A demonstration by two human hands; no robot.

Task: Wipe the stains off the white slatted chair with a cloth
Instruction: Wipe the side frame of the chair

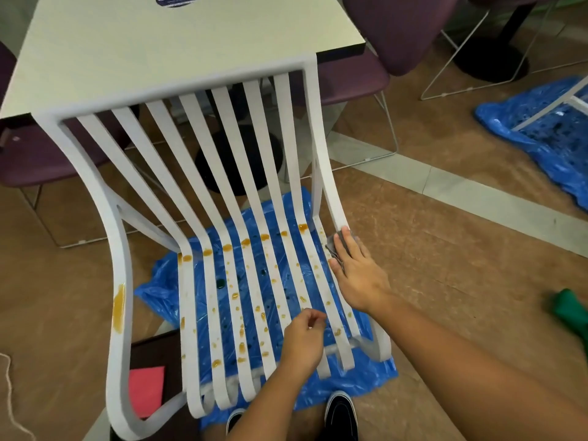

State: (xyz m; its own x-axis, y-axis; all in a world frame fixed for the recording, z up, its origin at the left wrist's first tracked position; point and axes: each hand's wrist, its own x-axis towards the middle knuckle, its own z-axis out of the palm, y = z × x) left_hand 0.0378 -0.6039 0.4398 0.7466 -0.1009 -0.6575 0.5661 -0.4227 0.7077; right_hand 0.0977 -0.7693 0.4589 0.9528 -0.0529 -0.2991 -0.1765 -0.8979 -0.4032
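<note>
The white slatted chair point(203, 173) stands in front of me, its seat slats spattered with orange-brown stains point(237, 296). A long stain point(118, 308) runs down its left side rail. My right hand point(358, 275) lies with straight fingers on a grey cloth point(334, 246), pressing it against the chair's right rail at the bend between back and seat. My left hand point(302, 340) hovers over the front of the seat with its fingers loosely curled, holding nothing.
A blue plastic sheet point(366, 378) lies under the chair; a second one point(541, 135) lies at the right. A white table point(159, 49) stands just behind the chair, with purple chairs point(394, 30) around. A pink cloth point(145, 389) and a green item point(569, 308) lie on the floor.
</note>
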